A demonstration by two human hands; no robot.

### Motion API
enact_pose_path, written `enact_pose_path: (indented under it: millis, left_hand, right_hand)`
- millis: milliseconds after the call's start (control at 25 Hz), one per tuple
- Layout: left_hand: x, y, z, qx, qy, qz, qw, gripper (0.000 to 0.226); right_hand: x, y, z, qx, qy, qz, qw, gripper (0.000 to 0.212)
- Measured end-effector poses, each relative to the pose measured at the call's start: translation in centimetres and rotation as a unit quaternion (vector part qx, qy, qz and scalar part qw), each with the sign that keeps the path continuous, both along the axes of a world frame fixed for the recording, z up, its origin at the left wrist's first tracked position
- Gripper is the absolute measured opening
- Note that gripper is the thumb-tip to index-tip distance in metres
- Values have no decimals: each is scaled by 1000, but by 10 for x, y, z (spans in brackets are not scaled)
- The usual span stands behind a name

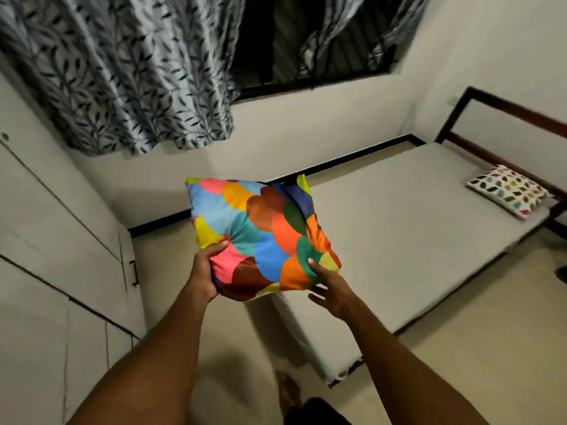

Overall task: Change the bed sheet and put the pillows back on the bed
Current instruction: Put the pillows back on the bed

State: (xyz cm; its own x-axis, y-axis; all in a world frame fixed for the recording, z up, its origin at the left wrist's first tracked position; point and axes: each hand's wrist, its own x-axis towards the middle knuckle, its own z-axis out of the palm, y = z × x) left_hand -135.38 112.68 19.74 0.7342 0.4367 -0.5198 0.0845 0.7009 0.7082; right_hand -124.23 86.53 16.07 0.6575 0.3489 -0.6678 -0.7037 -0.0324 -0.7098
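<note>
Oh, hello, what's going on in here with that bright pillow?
A person is holding a colourful pillow up in front of them, with the left hand and the right hand gripping its lower corners. It hangs in the air above the near end of the bed, which has a plain light sheet over it. A second pillow, white with small coloured patches, already lies at the far end by the dark frame. This one has not been put down yet.

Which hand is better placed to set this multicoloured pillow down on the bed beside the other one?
Probably the right hand: it holds the multicoloured pillow on the side nearest the mattress and the leaf-print pillow. The left hand is over the floor.
</note>
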Motion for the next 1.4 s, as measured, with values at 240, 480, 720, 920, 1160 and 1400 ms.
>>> enact_pose_path:
  millis: [240, 480, 720, 920, 1160, 1400]
  left_hand:
    - [27, -131, 29, 31, -3, -74, 997, 37]
    - [80, -280, 40, 36, -5, -176, 984, 24]
    - [157, -465, -2, 90, 37, -335, 937, 74]
    - [213, -582, -10, 81, 72, -369, 923, 67]
    - [315, -664, -31, 45, 92, -404, 909, 62]
    - [443, -745, -79, 64, 115, -407, 904, 79]
  right_hand:
    - [-4, -151, 12, -39, -56, -168, 983, 72]
    - [60, -312, 16, -93, -82, -165, 978, 72]
    - [94, -502, -3, -203, -185, -247, 929, 75]
    - [134, -626, 7, -213, -223, -302, 902, 23]
    - [216, -715, -18, -211, -227, -299, 903, 22]
    - [331, -801, -27, -255, -203, -295, 898, 14]
